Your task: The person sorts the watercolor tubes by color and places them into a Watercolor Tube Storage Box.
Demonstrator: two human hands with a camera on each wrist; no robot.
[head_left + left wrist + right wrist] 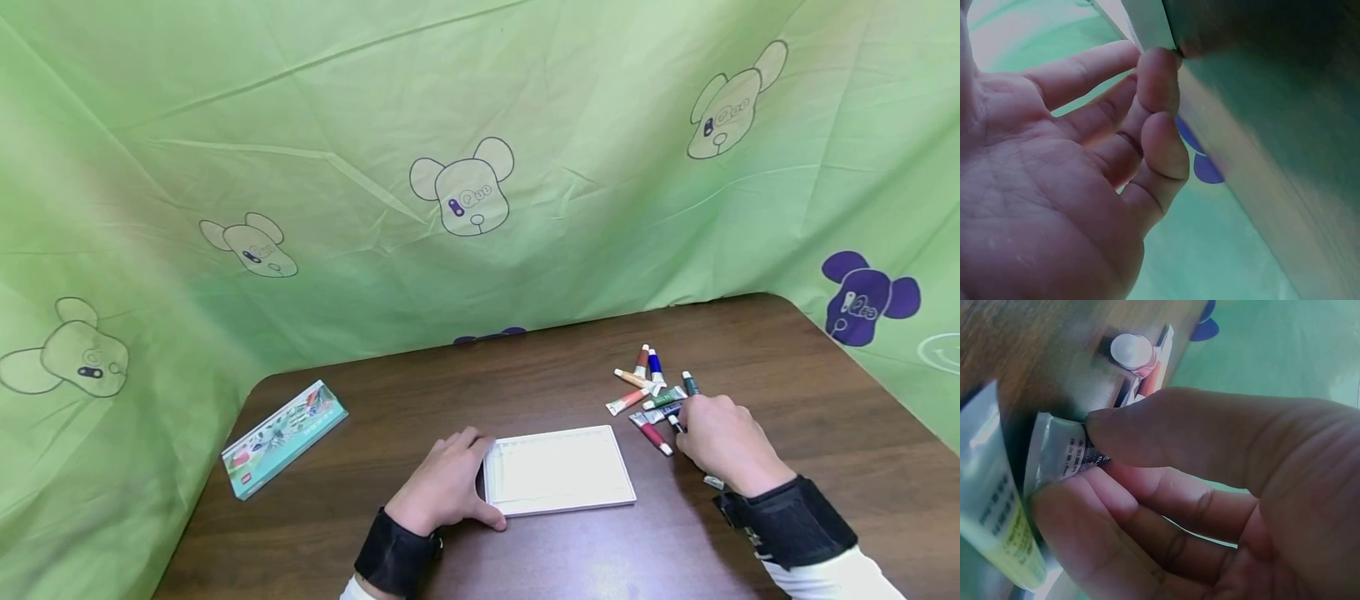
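Observation:
A white, shallow-rimmed rectangular tray (562,471) lies on the table in the head view. My left hand (448,483) holds its left end, thumb at the near corner and index finger toward the far one; the left wrist view shows fingertips (1159,78) against a pale edge. To the right, my right hand (723,437) pinches a small paint tube (1060,450) between thumb and fingers. Its silver crimped end and a black patch show; the rest is hidden. Close beside it is a yellow paint tube (1007,537). Left of this hand lie a red tube (652,435) and a green tube (666,398).
Several more tubes are clustered behind, among them a blue one (656,365) and an orange one (627,402). A teal printed box (285,437) lies at the table's left side. Green cloth (360,208) hangs behind the brown table (420,400).

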